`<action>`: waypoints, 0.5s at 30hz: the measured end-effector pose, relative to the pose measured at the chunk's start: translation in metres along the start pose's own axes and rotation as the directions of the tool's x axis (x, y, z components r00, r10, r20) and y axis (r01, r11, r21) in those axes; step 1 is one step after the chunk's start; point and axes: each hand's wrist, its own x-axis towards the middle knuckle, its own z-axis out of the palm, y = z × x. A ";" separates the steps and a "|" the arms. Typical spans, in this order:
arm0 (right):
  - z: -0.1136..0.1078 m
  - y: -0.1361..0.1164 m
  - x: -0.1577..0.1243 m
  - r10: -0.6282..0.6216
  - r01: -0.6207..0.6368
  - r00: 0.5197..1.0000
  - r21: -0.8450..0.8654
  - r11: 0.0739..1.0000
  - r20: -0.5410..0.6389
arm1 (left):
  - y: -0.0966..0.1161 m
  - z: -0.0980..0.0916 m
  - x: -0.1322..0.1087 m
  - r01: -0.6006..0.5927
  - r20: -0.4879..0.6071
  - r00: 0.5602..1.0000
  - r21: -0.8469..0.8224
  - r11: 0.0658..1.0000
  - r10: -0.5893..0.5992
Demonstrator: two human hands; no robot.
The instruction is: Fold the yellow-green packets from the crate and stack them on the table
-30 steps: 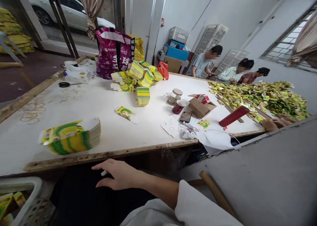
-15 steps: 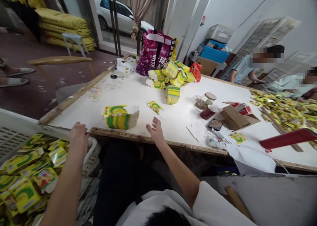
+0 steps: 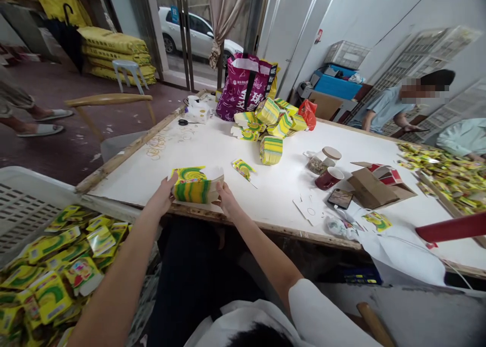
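Note:
A stack of flattened yellow-and-green cartons (image 3: 192, 187) lies near the front edge of the white table. My left hand (image 3: 166, 192) grips its left end, and my right hand (image 3: 225, 197) is closed around its pale right end. Just beyond the stack lies a single flat carton (image 3: 243, 169), apart from both hands. Bundles of the same cartons (image 3: 271, 150) are heaped farther back. Down at my left, a white plastic basket (image 3: 30, 185) holds many loose cartons (image 3: 49, 296).
A purple bag (image 3: 239, 86) stands at the table's back, with scissors (image 3: 183, 122) to its left. On the right are a glass jar (image 3: 319, 162), maroon mug (image 3: 328, 178), phone (image 3: 340, 198) and open cardboard box (image 3: 370, 185). A person (image 3: 387, 104) sits across the table.
Both hands have come to the stack of cartons. My left hand moved right from beside the basket, and my right moved left; they now hold the stack's two ends.

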 end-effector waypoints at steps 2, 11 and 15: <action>-0.004 -0.001 -0.002 0.009 -0.009 1.000 0.008 1.000 -0.004 | -0.006 0.009 -0.006 0.006 -0.018 1.000 -0.015 1.000 -0.006; -0.060 -0.009 -0.013 -0.062 0.038 0.981 -0.130 0.991 -0.185 | -0.044 0.055 -0.030 -0.072 -0.012 0.997 -0.103 0.992 0.071; -0.070 -0.033 -0.031 -0.381 0.256 0.852 -0.349 0.901 -0.359 | -0.056 0.043 -0.048 -0.192 -0.134 0.975 -0.096 0.977 0.179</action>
